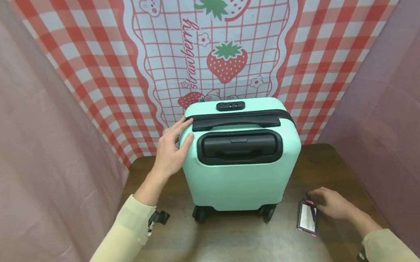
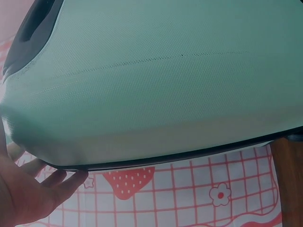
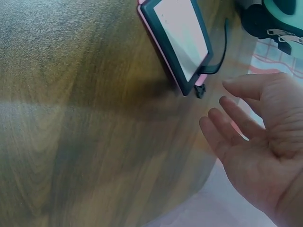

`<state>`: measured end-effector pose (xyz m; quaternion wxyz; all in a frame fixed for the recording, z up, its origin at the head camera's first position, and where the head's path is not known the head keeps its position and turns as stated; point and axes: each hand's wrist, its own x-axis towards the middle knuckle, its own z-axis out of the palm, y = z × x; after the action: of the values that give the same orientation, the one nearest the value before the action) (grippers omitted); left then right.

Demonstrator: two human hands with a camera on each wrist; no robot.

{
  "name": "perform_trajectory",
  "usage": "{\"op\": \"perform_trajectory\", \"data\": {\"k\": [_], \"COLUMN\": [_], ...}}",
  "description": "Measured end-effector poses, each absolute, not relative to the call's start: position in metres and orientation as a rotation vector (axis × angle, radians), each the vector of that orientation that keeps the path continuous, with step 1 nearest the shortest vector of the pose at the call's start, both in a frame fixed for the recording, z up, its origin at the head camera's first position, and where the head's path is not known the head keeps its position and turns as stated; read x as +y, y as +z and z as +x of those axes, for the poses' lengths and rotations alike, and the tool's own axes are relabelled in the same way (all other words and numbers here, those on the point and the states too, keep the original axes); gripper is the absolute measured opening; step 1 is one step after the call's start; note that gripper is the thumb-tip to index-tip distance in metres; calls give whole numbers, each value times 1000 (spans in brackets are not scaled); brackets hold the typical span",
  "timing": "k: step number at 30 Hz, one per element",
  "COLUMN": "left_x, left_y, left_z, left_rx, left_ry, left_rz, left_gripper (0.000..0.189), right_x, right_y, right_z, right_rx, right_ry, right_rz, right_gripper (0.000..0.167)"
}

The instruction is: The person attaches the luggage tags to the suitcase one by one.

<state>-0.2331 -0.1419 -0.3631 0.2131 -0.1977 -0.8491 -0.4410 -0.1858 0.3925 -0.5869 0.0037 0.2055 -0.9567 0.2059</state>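
A mint-green suitcase (image 1: 244,186) stands upright on its black wheels, its black carry handle (image 1: 236,122) and recessed pull handle (image 1: 240,147) facing me. My left hand (image 1: 172,148) rests on its upper left corner with fingers spread; in the left wrist view the fingertips lie along the black zipper seam (image 2: 142,164). On the table to the right lies a luggage tag (image 1: 307,218) with a dark frame, white card and pink edges. A black strap (image 3: 218,69) loops from its end. Beside that end is my right hand (image 3: 258,137), fingers loosely bent and holding nothing.
The brown wooden table (image 1: 219,245) carries the suitcase and tag. Behind them hangs a red-and-white checked cloth (image 1: 109,73) with strawberry prints. Pinkish curtains (image 1: 44,140) close off both sides. A combination lock (image 1: 230,106) sits on the suitcase top.
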Motion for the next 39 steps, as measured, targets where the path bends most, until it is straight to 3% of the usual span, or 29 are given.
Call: {"op": "perform_trajectory", "data": {"k": [39], "left_x": [-137], "left_y": [-371], "left_z": [-240], "left_rx": [-2296], "left_ry": [-1218], "left_rz": [-530], "left_gripper": [46], "right_x": [390], "right_y": [-627], "right_z": [-186], "right_rx": [-2951], "right_ry": [816], "right_rz": [491], "right_gripper": [32]}}
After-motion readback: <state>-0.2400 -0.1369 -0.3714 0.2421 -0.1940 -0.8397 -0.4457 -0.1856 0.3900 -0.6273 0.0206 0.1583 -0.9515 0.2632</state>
